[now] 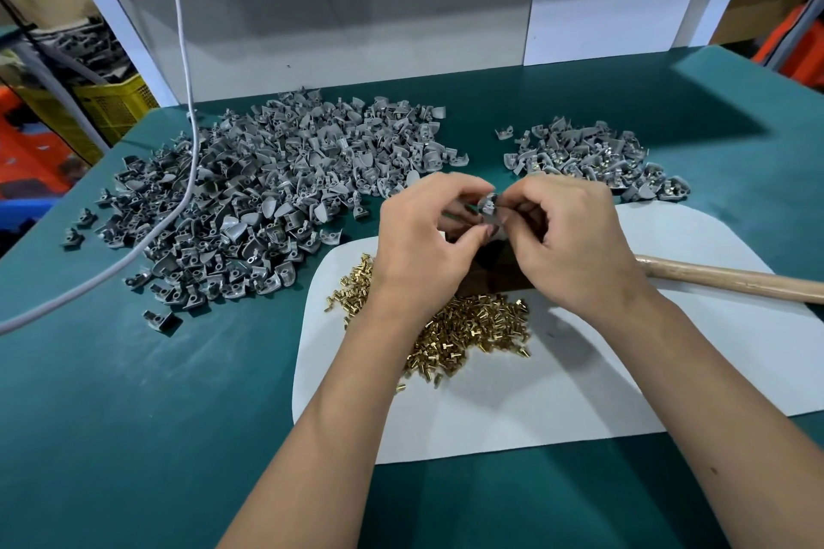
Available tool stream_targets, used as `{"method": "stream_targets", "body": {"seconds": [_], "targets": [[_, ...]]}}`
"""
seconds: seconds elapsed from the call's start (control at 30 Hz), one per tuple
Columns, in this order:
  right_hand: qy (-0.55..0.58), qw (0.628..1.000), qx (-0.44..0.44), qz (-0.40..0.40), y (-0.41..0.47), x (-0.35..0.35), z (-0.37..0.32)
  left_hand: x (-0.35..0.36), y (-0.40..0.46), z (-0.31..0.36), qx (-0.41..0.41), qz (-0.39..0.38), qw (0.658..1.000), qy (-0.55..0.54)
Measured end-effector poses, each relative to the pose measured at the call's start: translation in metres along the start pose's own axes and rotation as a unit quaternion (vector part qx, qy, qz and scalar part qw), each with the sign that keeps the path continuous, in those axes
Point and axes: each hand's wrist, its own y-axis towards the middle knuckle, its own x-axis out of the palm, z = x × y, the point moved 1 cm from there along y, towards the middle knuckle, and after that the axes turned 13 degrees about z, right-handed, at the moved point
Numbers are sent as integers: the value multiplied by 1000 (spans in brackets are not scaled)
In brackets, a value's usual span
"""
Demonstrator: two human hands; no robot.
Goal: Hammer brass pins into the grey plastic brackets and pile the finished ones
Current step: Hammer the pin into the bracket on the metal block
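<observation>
My left hand and my right hand meet above the white mat, and both pinch one small grey bracket between their fingertips. Whether a brass pin is in it I cannot tell. A heap of loose brass pins lies on the mat under my wrists. A large heap of grey brackets spreads to the left. A smaller pile of brackets with brass showing sits at the back right. The hammer's wooden handle lies on the mat, to the right of my right hand; its head is hidden.
A grey cable hangs down across the large heap and runs off to the left. A dark block shows under my hands. A white panel leans against the back wall. Yellow and orange crates stand beyond the green table's left edge.
</observation>
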Motion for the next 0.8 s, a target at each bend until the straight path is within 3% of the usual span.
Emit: {"method": "stream_targets", "body": {"seconds": [0.1,0.27,0.33,0.4,0.47,0.67,0.8], "targets": [[4,1000,2,-28,4,-3,0,1,2,-3,44,8,998,38],[-54,994,54,-80,21,-32,25,4,-2,-5,-86,-23,995,33],[-129,973,97,-167,25,-54,50,5,-3,-7,-126,-54,990,37],[-195,927,121,-297,23,-75,71,6,0,-6,-146,-61,986,45],[-209,895,133,-371,17,-84,79,5,2,-5,-152,-58,986,46],[-185,918,132,-325,1,-82,88,4,2,-4,-171,-66,982,40],[-152,946,170,-230,8,-86,87,4,2,-4,-191,-69,979,32]]}}
